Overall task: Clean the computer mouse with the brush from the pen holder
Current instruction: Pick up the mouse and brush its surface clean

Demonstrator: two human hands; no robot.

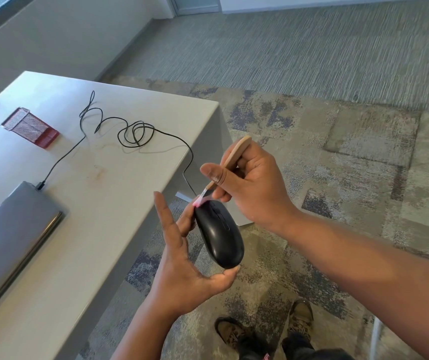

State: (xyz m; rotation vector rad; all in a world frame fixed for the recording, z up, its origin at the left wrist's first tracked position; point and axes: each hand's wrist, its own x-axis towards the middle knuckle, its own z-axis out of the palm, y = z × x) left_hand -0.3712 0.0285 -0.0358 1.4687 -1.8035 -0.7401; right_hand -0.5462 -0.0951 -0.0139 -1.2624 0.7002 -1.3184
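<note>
Standing beside a pale grey rectangular desk (pixel 109 203) on patchy grey-and-blue carpet tiles (pixel 338 157), a person is holding the work out over the floor, past the desk's corner. On the desk a red mesh pen holder (pixel 30 127) is lying tipped on its side, well apart from a closed silver laptop (pixel 10 237), and a thin black cable (pixel 130 131) is looping across the top and dropping over the edge to the mouse. The left hand (pixel 182 261) is cradling a glossy black computer mouse (pixel 219 235), pinching it between thumb at the rear and fingers near the front, the forefinger sticking out straight. The right hand (pixel 249 185) is curling closed around a small wooden-handled brush with pink bristles (pixel 223 172), thumb extended. The mouse's long axis is running away from the person, front end uppermost, with the bristles touching that front edge and the handle slanting up to the right.
</note>
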